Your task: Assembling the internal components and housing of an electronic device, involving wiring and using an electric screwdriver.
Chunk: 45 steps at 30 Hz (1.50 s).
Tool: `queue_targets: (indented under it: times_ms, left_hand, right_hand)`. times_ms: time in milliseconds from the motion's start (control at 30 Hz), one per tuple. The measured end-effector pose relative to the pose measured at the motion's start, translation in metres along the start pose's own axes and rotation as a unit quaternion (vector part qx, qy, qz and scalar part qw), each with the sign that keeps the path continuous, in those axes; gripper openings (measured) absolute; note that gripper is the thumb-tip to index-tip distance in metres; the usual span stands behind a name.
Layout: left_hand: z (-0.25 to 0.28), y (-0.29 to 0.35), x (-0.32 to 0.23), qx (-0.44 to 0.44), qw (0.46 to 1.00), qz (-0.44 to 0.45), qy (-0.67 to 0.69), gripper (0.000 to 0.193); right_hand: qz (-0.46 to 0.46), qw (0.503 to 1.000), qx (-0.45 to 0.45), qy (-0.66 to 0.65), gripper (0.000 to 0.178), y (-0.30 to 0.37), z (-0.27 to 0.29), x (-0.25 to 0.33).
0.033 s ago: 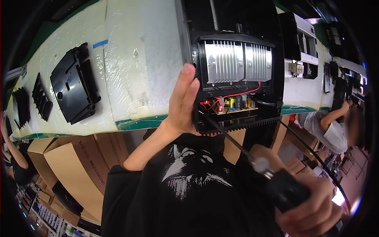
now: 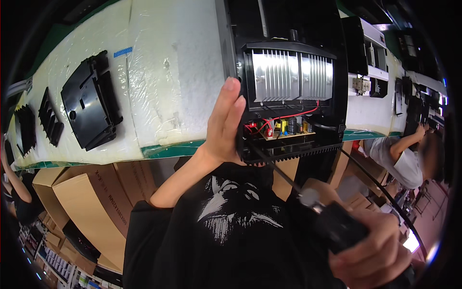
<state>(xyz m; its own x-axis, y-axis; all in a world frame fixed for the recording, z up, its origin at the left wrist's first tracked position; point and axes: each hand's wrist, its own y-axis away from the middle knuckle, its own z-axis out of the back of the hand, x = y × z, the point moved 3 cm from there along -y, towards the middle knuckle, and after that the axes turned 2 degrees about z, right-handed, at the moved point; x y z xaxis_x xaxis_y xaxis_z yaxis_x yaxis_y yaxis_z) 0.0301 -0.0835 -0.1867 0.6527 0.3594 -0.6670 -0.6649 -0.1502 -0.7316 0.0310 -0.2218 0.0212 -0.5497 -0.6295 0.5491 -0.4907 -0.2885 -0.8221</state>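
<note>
A black appliance housing [image 2: 293, 24] lies open-side up in front of me. Two finned metal heatsinks [image 2: 294, 74] and a circuit board [image 2: 284, 129] with red wires show inside it. My left hand [image 2: 224, 123] lies along the housing's left wall, its visible fingers straight and its thumb out of sight. Low on the right, my right hand [image 2: 370, 250] is wrapped round the black body of an electric screwdriver [image 2: 339, 226]. The screwdriver's long shaft slants up and left to the housing's near left corner, where the dark plastic hides the tip.
Several black plastic parts [image 2: 89, 103] lie on the padded white bench top [image 2: 168, 96] to the left. Cardboard boxes [image 2: 91, 207] stand below the bench edge. A black cable [image 2: 394, 200] hangs at the right. Another person [image 2: 402, 159] works farther right, near a white unit [image 2: 373, 48].
My right hand and the screwdriver have shifted slightly left. The housing and my left hand have moved a touch to the right in the picture.
</note>
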Motion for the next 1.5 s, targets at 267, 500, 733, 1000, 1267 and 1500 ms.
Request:
queue_targets:
  times_ms: [267, 500, 733, 1000, 1267, 1500]
  left_hand:
    - [0.014, 0.005, 0.000, -0.007, 0.999, 0.013, -0.039, 0.075]
    - [0.011, 0.006, 0.004, -0.010, 0.999, 0.016, -0.026, 0.071]
    - [0.010, 0.007, 0.004, -0.015, 0.999, 0.007, -0.041, 0.074]
    - [0.009, 0.006, 0.004, -0.019, 0.999, 0.005, -0.042, 0.071]
    - [0.009, 0.005, 0.003, -0.038, 0.999, 0.014, -0.020, 0.072]
    - [0.013, 0.004, -0.001, -0.012, 0.999, 0.037, -0.004, 0.077]
  right_hand:
    - [-0.275, 0.955, 0.037, 0.102, 0.027, 0.008, -0.013, -0.027]
    - [-0.278, 0.954, 0.018, 0.111, 0.023, 0.011, -0.020, -0.031]
    - [-0.230, 0.963, 0.013, 0.138, 0.033, 0.020, -0.020, -0.028]
    - [0.005, 0.983, -0.093, 0.156, 0.053, 0.031, -0.020, -0.039]
    - [-0.215, 0.971, 0.017, 0.102, 0.007, 0.028, -0.017, -0.038]
    - [-0.099, 0.990, -0.010, 0.104, 0.011, 0.033, -0.035, -0.052]
